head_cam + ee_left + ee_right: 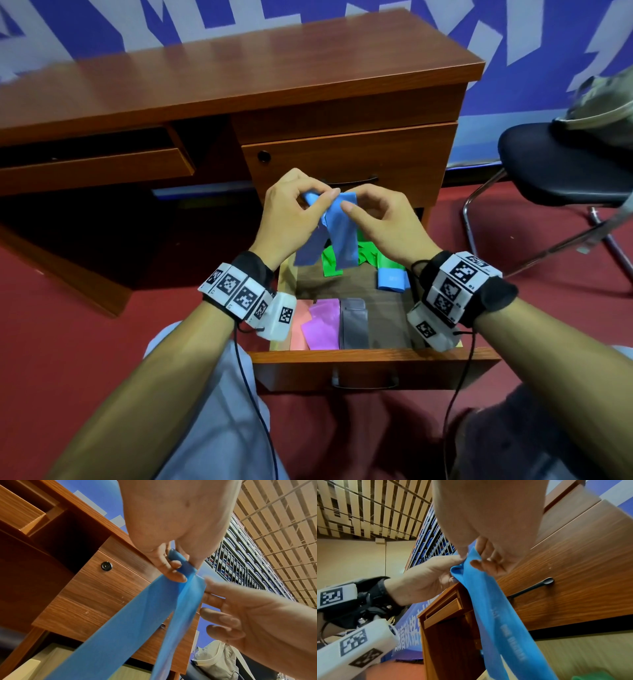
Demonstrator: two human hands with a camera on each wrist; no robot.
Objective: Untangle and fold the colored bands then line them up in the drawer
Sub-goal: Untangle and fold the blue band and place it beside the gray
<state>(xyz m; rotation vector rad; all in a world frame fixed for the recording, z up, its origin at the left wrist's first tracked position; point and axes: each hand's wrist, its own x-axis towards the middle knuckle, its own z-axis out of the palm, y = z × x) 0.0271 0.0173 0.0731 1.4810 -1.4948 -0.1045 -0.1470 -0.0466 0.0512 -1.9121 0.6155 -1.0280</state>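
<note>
Blue band (pixel 337 226) hangs above the open drawer (pixel 373 358) in the head view, its top edge pinched between the left hand (pixel 291 212) and the right hand (pixel 380 219), its two tails dropping toward the drawer's far end. Both hands are raised side by side in front of the desk (pixel 239 75), fingers curled round the band's top. Inside the drawer a crumpled green band (pixel 334 262) lies beneath the tails, a folded blue band (pixel 394 279) sits to its right, and pink (pixel 298 329), purple (pixel 322 323) and grey (pixel 354 322) folded bands lie side by side at the near end. A black chair (pixel 561 164) stands to the right. From the left wrist, the left hand (pixel 173 534) nips the blue band (pixel 137 622) between thumb and curled fingers, the right hand (pixel 248 615) touching its edge. From the right wrist, the right hand (pixel 488 527) pinches the blue band (pixel 501 615) at its top, with the left hand (pixel 423 577) gripping just beside.
</note>
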